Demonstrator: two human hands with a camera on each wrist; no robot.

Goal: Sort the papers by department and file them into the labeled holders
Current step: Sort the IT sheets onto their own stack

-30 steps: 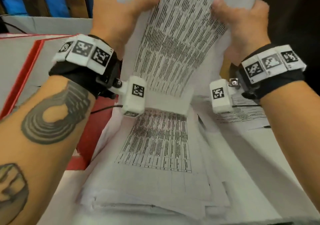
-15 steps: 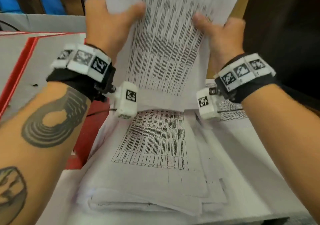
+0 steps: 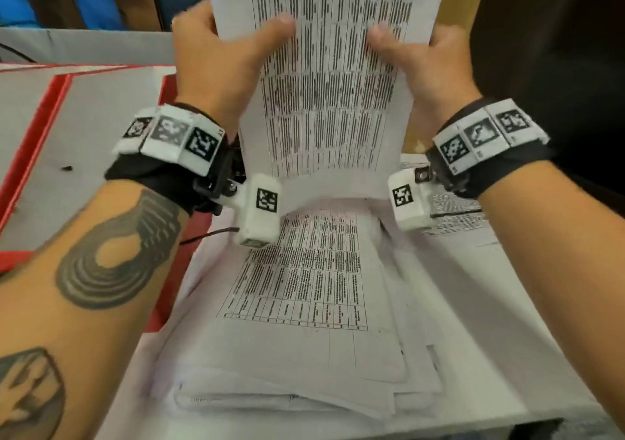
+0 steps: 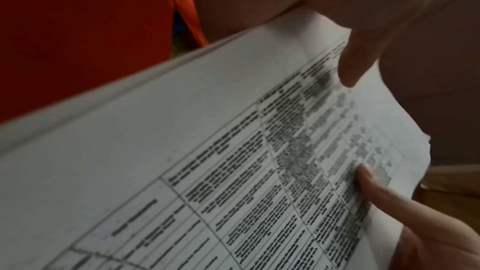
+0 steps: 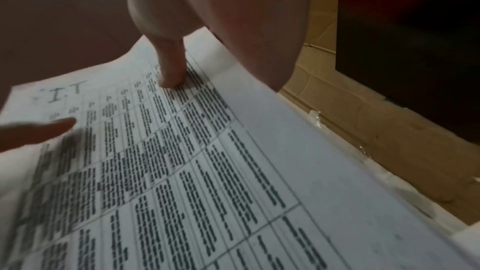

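At the far left a red-edged holder (image 3: pixel 40 128) lies on the table (image 3: pixel 490 355), and just right of it the left hand (image 3: pixel 216 57) pinches the left edge of a printed sheet (image 3: pixel 331 77), thumb across the print. That sheet has been brought upright and closer to the eyes over the last second, above the stack of papers (image 3: pixel 297 331) lying on the table. The right hand (image 3: pixel 429 64) pinches the opposite edge, and "I.T" is handwritten at the top corner (image 5: pixel 66 91), so it probably belongs in the IT holder.
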